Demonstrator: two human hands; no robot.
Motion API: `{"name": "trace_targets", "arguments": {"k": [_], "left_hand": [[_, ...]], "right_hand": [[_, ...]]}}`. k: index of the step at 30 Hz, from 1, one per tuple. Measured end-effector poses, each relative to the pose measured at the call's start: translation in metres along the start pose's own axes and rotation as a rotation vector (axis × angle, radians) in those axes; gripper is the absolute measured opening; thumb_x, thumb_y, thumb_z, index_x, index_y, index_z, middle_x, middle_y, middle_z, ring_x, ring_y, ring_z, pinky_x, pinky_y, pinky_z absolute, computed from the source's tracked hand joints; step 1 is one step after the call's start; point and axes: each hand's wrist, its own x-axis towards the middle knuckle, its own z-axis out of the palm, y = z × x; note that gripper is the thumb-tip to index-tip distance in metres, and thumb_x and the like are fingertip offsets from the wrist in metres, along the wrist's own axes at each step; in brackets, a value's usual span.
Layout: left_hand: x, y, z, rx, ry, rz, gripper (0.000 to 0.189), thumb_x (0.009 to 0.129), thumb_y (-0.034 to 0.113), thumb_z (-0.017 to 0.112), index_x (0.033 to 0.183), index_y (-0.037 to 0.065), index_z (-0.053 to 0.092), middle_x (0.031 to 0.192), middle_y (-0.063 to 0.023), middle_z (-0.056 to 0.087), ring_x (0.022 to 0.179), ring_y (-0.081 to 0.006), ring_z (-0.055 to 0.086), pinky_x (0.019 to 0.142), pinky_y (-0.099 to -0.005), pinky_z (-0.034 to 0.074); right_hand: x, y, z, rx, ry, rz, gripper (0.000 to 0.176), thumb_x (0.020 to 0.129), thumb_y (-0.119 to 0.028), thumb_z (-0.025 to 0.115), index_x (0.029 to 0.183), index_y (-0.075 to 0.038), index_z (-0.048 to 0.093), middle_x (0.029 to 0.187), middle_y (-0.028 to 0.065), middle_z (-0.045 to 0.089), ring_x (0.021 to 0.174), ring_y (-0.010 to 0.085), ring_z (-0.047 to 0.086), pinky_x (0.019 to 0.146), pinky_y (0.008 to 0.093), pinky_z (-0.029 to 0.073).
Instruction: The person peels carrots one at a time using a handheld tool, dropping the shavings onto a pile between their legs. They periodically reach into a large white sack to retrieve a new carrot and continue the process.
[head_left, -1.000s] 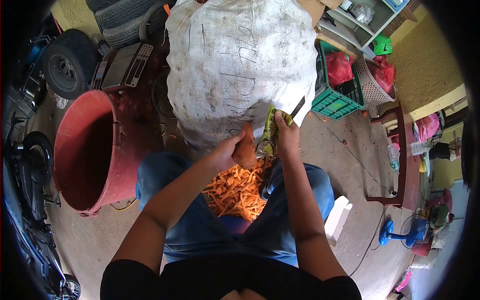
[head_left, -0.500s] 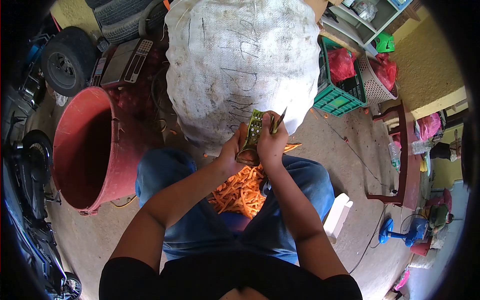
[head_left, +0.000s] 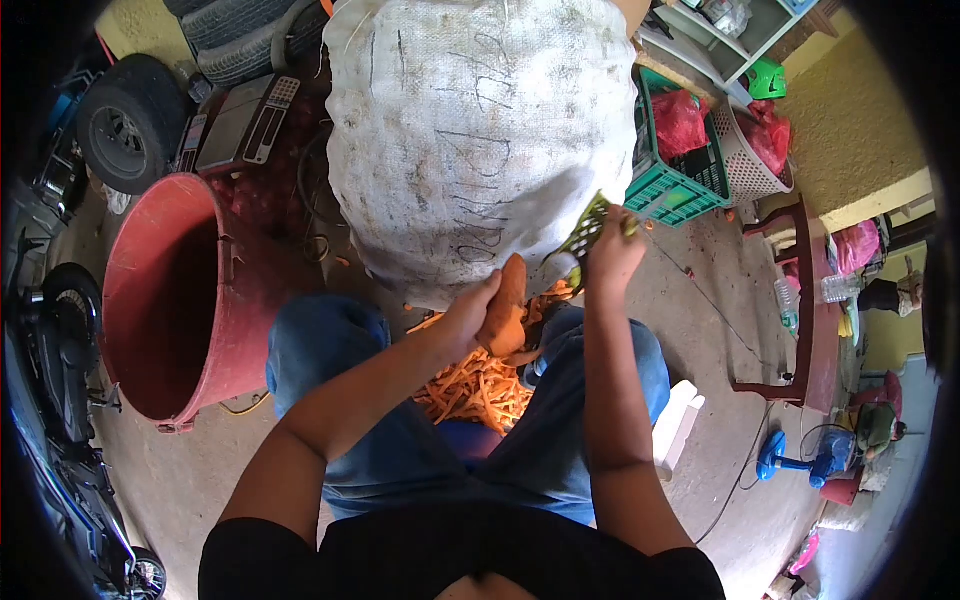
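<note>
My left hand (head_left: 466,318) is closed around a thick orange carrot (head_left: 508,300), held upright over the heap of orange strips (head_left: 485,385). Off to the right and higher up, my right hand (head_left: 613,258) grips a green grater (head_left: 585,232) with rows of holes, tilted and a little blurred. The grater and the carrot are apart. The strips lie between my knees, with a blue edge (head_left: 468,440) below them; the rest of whatever holds them is hidden. In front of both hands stands a big white woven sack (head_left: 440,150) with handwriting on it.
A large red tub (head_left: 165,300) stands at the left, with a scale (head_left: 240,125) and tires (head_left: 125,125) behind it. Farther right are a green crate (head_left: 680,185), a white basket (head_left: 750,165), a wooden bench (head_left: 818,310) and a blue fan (head_left: 790,462). A white box (head_left: 678,425) lies beside my right knee.
My right hand has swung the grater up and to the right, away from the left hand. The carrot in my left hand now shows plainly; the two hands were together before.
</note>
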Motion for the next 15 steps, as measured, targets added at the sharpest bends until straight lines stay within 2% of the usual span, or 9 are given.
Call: {"name": "trace_targets", "arguments": {"k": [2,4,6,10,11,12,13,14,15], "left_hand": [[0.014,0.004,-0.014,0.007,0.011,0.014,0.037,0.087,0.036,0.033,0.104,0.006,0.045,0.089,-0.0049,0.053,0.079,-0.0137,0.053,0.070,-0.0274,0.046],[0.008,0.008,-0.008,0.008,0.023,0.012,0.037,0.087,0.036,0.031,0.104,0.007,0.045,0.092,-0.0066,0.054,0.081,-0.0157,0.054,0.071,-0.0297,0.046],[0.001,0.009,-0.002,-0.244,-0.055,0.039,0.036,0.088,0.036,0.029,0.103,0.007,0.046,0.093,-0.0082,0.054,0.082,-0.0179,0.055,0.072,-0.0322,0.045],[0.005,0.005,-0.009,-0.246,-0.038,0.010,0.036,0.088,0.035,0.027,0.103,0.007,0.045,0.095,-0.0087,0.054,0.084,-0.0187,0.055,0.074,-0.0325,0.045],[0.006,0.004,-0.009,-0.163,-0.018,0.030,0.036,0.088,0.034,0.027,0.104,0.007,0.045,0.097,-0.0087,0.054,0.084,-0.0179,0.054,0.074,-0.0311,0.044],[0.007,0.004,-0.009,-0.082,0.000,0.051,0.036,0.089,0.034,0.026,0.104,0.006,0.044,0.098,-0.0088,0.053,0.085,-0.0170,0.054,0.074,-0.0297,0.044],[0.003,0.004,-0.005,-0.084,0.000,0.050,0.036,0.089,0.034,0.026,0.104,0.006,0.044,0.098,-0.0088,0.053,0.085,-0.0170,0.054,0.074,-0.0297,0.044],[-0.005,0.006,0.002,0.112,-0.018,-0.020,0.037,0.089,0.033,0.026,0.105,0.006,0.044,0.096,-0.0081,0.053,0.083,-0.0156,0.053,0.073,-0.0282,0.044],[-0.012,0.007,0.006,0.308,-0.036,-0.090,0.037,0.089,0.033,0.025,0.105,0.005,0.044,0.093,-0.0074,0.053,0.082,-0.0143,0.053,0.073,-0.0267,0.044]], "right_hand": [[-0.025,-0.003,0.005,0.039,-0.173,0.180,0.025,0.081,-0.020,0.049,0.080,0.005,0.056,0.061,0.0055,0.053,0.055,0.0091,0.046,0.049,0.0247,0.038],[-0.051,-0.015,0.010,0.103,-0.281,0.017,0.025,0.082,-0.020,0.049,0.083,0.005,0.054,0.064,0.0047,0.053,0.060,0.0092,0.047,0.053,0.0244,0.039],[-0.067,-0.024,0.014,0.070,-0.316,-0.099,0.021,0.082,-0.016,0.047,0.082,0.004,0.052,0.059,0.0137,0.053,0.052,0.0168,0.050,0.052,0.0287,0.040],[-0.073,-0.022,0.018,-0.057,-0.332,-0.172,0.020,0.081,-0.015,0.048,0.083,0.004,0.053,0.058,0.0200,0.053,0.051,0.0284,0.054,0.049,0.0334,0.041],[-0.070,-0.020,0.018,-0.130,-0.358,-0.080,0.020,0.082,-0.015,0.047,0.082,0.005,0.053,0.065,0.0136,0.056,0.060,0.0163,0.054,0.056,0.0285,0.042],[-0.063,-0.019,0.019,-0.130,-0.359,-0.079,0.020,0.082,-0.015,0.047,0.082,0.005,0.053,0.065,0.0136,0.056,0.060,0.0163,0.054,0.056,0.0285,0.042],[-0.051,-0.016,0.021,-0.174,-0.264,-0.138,0.021,0.082,-0.016,0.047,0.082,0.004,0.054,0.061,0.0172,0.054,0.056,0.0237,0.054,0.052,0.0319,0.041],[-0.037,-0.012,0.023,-0.215,-0.168,-0.197,0.021,0.081,-0.016,0.048,0.081,0.004,0.054,0.057,0.0209,0.053,0.051,0.0311,0.054,0.047,0.0353,0.040],[-0.015,0.002,0.022,-0.230,-0.113,-0.163,0.021,0.081,-0.017,0.047,0.080,0.003,0.055,0.057,0.0198,0.053,0.049,0.0292,0.053,0.046,0.0345,0.039]]}}
